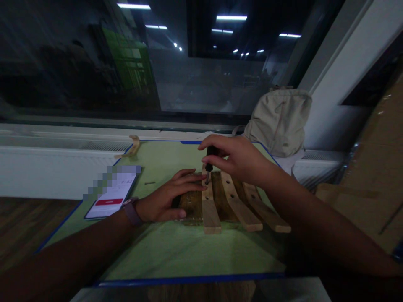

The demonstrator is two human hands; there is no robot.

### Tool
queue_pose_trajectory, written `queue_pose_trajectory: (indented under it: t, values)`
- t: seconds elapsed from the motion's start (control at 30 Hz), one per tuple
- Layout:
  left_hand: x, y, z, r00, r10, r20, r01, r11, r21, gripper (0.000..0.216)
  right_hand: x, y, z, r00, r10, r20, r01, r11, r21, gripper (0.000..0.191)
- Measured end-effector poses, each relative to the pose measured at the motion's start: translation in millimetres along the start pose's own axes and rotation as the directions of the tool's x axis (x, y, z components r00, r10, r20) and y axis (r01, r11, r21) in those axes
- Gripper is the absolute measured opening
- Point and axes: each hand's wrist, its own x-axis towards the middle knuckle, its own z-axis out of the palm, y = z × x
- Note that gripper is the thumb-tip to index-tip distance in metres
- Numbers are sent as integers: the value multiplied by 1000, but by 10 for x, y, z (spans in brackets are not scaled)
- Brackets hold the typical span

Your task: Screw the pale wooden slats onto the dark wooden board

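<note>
My right hand (234,157) grips the black handle of a screwdriver (208,167), which stands nearly upright. Its metal tip meets the leftmost of three pale wooden strips (211,216), around the upper hole. Stretched out flat, my left hand (168,195) rests on a dark brown wooden board (192,204), fingertips touching the same strip. The middle strip (245,214) and the right strip (270,216) lie across the board with dark holes in them, their lower ends jutting over its near edge. My right forearm covers part of the right strip.
On the green table (151,256) lie a phone (116,188) with a lit screen and a loose screw (150,183). A curved wooden piece (135,147) sits at the far left corner. A beige backpack (280,121) leans by the window; a cardboard box (359,180) stands right.
</note>
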Motion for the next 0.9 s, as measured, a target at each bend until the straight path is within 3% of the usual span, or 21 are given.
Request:
queue_pose_trajectory:
  t: [0.13,0.3,0.4,0.53,0.67,0.77,0.9]
  values:
    - [4,11,1,1000,-3,5,3,1000,1,64,14,-4,-13,999,27,-38,-32,990,-140,24]
    - [10,18,1,1000,15,-1,-15,1000,7,63,-27,-19,-194,984,-172,47,173,985,-9,36]
    - [8,18,2,1000,21,-13,-21,1000,10,62,-52,-25,-238,975,-207,80,201,977,69,36]
    - [-3,17,5,1000,6,-15,-6,1000,14,62,-48,-54,-174,989,-143,41,142,990,24,28]
    - [-6,18,4,1000,6,-9,-5,1000,9,62,-14,-77,-119,999,2,-42,-11,972,-236,14]
    - [0,18,-1,1000,15,-9,-15,1000,9,61,-1,-104,-147,998,67,-19,-69,934,-349,24]
    - [5,16,-3,1000,21,-11,-21,1000,18,60,4,-188,-170,994,83,67,-47,907,-420,34]
